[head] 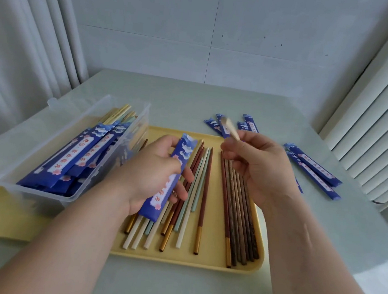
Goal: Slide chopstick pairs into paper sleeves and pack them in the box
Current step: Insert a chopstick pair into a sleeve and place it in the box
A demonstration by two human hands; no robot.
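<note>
You are holding a blue paper sleeve [170,180] in your left hand [154,176], fingers wrapped around its middle and clamped on it, above the left half of the yellow tray [201,261]; the sleeve is pointing away from you, its cloud-printed end toward the tray's far edge. Your right hand [257,167] is hovering above the tray's right half, thumb and fingertips pinched together on a pale chopstick [231,130] that is blurred, so you cannot tell whether it is one stick or a pair. Loose chopsticks are lying lengthwise in the tray: white, mint and red-brown ones with gold ends [184,205] under your left hand, and a tight bundle of dark wooden ones [238,222] along the tray's right side. The clear plastic box [73,156] is sitting just left of the tray, holding many filled blue sleeves stacked at a slant. Empty sleeves [314,170] are lying on the pale table [174,287] beyond and to the right of the tray.
</note>
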